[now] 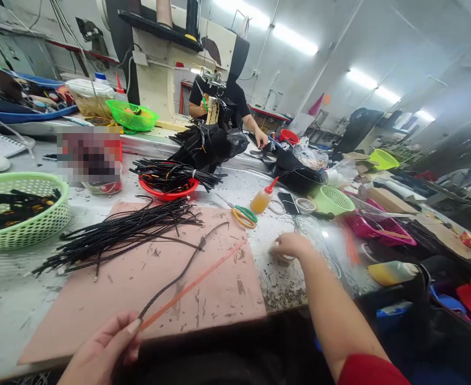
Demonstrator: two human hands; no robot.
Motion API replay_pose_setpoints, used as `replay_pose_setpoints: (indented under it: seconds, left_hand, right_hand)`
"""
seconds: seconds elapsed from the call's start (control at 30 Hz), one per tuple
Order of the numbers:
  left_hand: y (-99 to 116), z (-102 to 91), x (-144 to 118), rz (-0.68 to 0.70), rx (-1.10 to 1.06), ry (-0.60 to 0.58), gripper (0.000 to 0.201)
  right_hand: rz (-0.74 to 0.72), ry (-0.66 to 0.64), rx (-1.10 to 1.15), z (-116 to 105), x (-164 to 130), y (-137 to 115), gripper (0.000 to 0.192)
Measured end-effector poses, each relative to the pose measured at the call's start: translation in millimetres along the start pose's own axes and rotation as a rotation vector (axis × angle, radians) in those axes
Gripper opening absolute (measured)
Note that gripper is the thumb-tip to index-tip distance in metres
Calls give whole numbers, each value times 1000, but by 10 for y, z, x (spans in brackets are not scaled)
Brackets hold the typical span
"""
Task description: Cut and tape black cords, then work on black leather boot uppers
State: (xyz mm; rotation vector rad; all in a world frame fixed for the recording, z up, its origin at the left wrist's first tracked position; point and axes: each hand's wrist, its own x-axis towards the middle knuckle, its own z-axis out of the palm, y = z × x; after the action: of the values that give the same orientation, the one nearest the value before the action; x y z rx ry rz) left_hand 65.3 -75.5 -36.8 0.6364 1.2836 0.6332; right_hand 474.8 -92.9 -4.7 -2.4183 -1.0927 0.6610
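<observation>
At the front edge of the pink sheet point(219, 289), my left hand point(113, 342) pinches the near end of a black braided cord point(175, 279). An orange strip point(197, 280) also runs from its fingertips, slanting away over the sheet. My right hand point(294, 245) is on the metal table to the right, its fingers bent downward and closed at a small round object point(287, 258) that they partly hide. What those fingers hold cannot be made out. A bundle of black cords point(119, 235) lies across the sheet's far left part.
Scissors point(243, 216) and a glue bottle point(263, 198) lie beyond the sheet. A red bowl point(167, 193) carries tied black strips, and a green basket point(22, 230) stands left. Opposite, a co-worker point(239, 99) sits behind a sewing machine point(155, 75). A phone point(288, 203) lies right.
</observation>
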Motion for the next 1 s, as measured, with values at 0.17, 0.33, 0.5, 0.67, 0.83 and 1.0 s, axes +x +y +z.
replay_pose_setpoints:
  seconds: [0.17, 0.33, 0.5, 0.67, 0.83, 1.0]
  left_hand:
    - [138, 364, -125, 39, -55, -73, 36]
    - [141, 766, -264, 185, -159, -281, 19]
    - [2, 880, -362, 152, -274, -428, 14]
    - [-17, 817, -419, 199, -303, -323, 13]
    - [-11, 783, -438, 191, -273, -267, 21]
    - [7, 761, -474, 170, -301, -273, 24]
  right_hand:
    - [-151, 89, 549, 294, -460, -59, 26]
    - [-304, 71, 1074, 840, -1023, -574, 23]
    - [-493, -74, 1340, 1286, -1493, -907, 8]
    - [-817, -12, 1051, 1379, -1622, -1018, 15]
    - [-1125, 205, 535, 1317, -1542, -966, 16]
    - [-1207, 246, 221, 1119, -1431, -852, 10]
